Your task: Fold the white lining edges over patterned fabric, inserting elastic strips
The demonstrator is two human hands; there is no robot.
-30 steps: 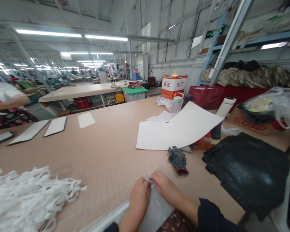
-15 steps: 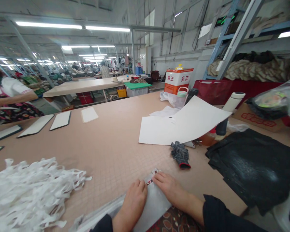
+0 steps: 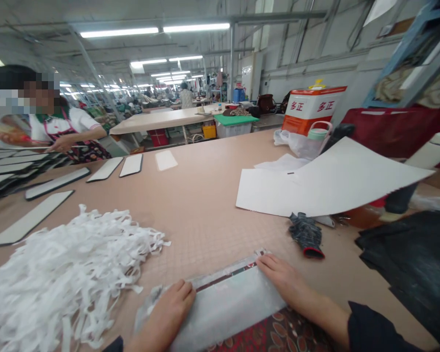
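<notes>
A pale grey sheet [image 3: 234, 298] with a dark patterned strip along its far edge lies at the table's near edge, partly over dark patterned cloth [image 3: 278, 335]. My left hand [image 3: 176, 303] presses on its left end, fingers together and curled at the strip. At the right far corner, my right hand [image 3: 278, 274] has its fingers closed on the same sheet. Clear-looking plastic or film shows beside my left hand. Whether the fingertips pinch the edge or only press it down is hard to tell.
White strips [image 3: 69, 264] are heaped at left, with white dark-edged panels [image 3: 33, 217] behind. A large white sheet [image 3: 326, 181], a dark glove [image 3: 306, 234] and black material [image 3: 414, 269] lie at right. Another person [image 3: 66, 122] stands at the far left.
My left hand has slid left along the sheet, away from my right hand, uncovering the dark strip. The view has turned left, showing more of the other person.
</notes>
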